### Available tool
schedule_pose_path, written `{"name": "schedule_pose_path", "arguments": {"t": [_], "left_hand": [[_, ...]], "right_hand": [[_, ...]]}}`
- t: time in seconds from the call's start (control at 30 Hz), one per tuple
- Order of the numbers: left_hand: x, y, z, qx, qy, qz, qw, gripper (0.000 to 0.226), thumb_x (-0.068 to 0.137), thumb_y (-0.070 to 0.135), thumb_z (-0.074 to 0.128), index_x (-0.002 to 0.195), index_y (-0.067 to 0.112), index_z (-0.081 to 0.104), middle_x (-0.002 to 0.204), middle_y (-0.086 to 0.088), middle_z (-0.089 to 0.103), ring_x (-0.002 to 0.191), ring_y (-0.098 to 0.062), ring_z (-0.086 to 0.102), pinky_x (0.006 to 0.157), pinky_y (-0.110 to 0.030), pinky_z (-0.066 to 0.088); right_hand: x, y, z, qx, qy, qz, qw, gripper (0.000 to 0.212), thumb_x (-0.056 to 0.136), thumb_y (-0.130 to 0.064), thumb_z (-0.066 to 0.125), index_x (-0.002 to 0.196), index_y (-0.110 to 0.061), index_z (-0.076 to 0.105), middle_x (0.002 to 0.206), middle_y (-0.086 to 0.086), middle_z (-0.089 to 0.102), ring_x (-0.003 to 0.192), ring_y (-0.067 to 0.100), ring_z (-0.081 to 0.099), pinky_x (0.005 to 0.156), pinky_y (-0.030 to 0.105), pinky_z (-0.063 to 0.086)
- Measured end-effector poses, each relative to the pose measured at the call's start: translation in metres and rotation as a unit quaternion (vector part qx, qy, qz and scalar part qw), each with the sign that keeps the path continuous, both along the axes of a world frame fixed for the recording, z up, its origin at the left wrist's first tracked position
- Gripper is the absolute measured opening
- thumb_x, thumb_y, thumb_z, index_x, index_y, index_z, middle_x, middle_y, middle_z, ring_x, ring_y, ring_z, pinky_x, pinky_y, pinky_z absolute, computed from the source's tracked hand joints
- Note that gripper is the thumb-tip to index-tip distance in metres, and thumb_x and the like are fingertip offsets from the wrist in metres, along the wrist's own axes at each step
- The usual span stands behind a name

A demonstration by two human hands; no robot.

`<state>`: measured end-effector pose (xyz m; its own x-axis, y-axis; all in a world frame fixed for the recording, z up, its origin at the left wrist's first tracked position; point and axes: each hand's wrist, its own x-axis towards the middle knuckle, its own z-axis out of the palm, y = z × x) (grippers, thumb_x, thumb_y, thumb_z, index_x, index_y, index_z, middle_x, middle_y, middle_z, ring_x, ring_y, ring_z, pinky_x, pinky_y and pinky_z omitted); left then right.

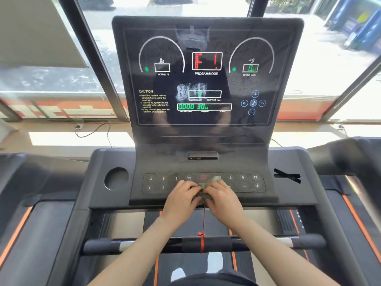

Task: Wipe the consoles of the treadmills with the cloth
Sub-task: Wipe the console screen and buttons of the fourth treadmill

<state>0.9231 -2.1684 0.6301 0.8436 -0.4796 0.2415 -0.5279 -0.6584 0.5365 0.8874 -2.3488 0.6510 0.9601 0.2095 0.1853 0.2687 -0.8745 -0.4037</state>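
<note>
Between both hands, crumpled cloth

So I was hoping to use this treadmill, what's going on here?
A person is cleaning the console. The left hand and right hand both hold a green cloth, bunched up at the middle of the button panel. The screen above is lit and shows smudges near its centre, so it looks not yet wiped.
</note>
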Motion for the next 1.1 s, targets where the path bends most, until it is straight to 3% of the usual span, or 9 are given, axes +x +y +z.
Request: {"name": "schedule_pose_path", "arguments": {"t": [0.2, 0.43, 0.63, 0.9, 1.1], "left_hand": [[0.013, -0.028, 0.009, 0.007, -0.002, 0.001, 1.000, 0.015, 0.087, 0.017, 0.075, 0.101, 0.013, 0.077, 0.100, 0.001, 0.064, 0.093, -0.023, 0.058, 0.070, -0.042, 0.058], [-0.006, -0.018, -0.002, 0.032, -0.073, -0.003, 0.997, 0.008, 0.091, 0.014, 0.072, 0.096, 0.010, 0.076, 0.089, -0.002, 0.061, 0.080, -0.026, 0.056, 0.053, -0.041, 0.053], [-0.001, -0.017, -0.003, 0.030, -0.031, -0.010, 0.999, 0.016, 0.091, 0.013, 0.070, 0.106, 0.010, 0.077, 0.096, -0.004, 0.062, 0.087, -0.028, 0.059, 0.066, -0.045, 0.056], [-0.034, -0.032, -0.006, 0.026, -0.116, 0.002, 0.993, 0.026, 0.081, 0.012, 0.078, 0.107, 0.012, 0.077, 0.097, -0.001, 0.067, 0.082, -0.025, 0.056, 0.071, -0.034, 0.051], [-0.053, -0.079, -0.004, 0.037, -0.057, -0.025, 0.997, 0.049, 0.081, 0.016, 0.079, 0.129, 0.012, 0.067, 0.108, -0.002, 0.065, 0.088, -0.023, 0.056, 0.074, -0.036, 0.053]], "right_hand": [[0.008, -0.013, 0.006, 0.008, 0.001, -0.076, 0.997, 0.018, 0.077, -0.006, 0.067, 0.093, -0.013, 0.072, 0.091, 0.004, 0.067, 0.089, 0.030, 0.058, 0.079, 0.041, 0.054], [-0.022, -0.005, -0.013, -0.005, -0.050, -0.072, 0.996, 0.014, 0.086, -0.007, 0.071, 0.099, -0.010, 0.075, 0.098, 0.004, 0.066, 0.086, 0.026, 0.054, 0.079, 0.035, 0.053], [-0.010, -0.013, 0.003, -0.017, -0.001, -0.054, 0.998, 0.014, 0.081, -0.009, 0.074, 0.093, -0.015, 0.077, 0.091, 0.003, 0.066, 0.091, 0.027, 0.059, 0.079, 0.037, 0.055], [-0.027, -0.064, -0.007, -0.001, -0.039, -0.092, 0.995, 0.015, 0.075, -0.002, 0.074, 0.086, -0.012, 0.075, 0.089, 0.001, 0.065, 0.087, 0.029, 0.057, 0.076, 0.033, 0.052], [-0.055, -0.102, -0.018, 0.024, -0.061, -0.130, 0.989, 0.020, 0.067, 0.006, 0.072, 0.080, -0.008, 0.069, 0.084, 0.005, 0.058, 0.083, 0.032, 0.053, 0.071, 0.037, 0.052]]}}
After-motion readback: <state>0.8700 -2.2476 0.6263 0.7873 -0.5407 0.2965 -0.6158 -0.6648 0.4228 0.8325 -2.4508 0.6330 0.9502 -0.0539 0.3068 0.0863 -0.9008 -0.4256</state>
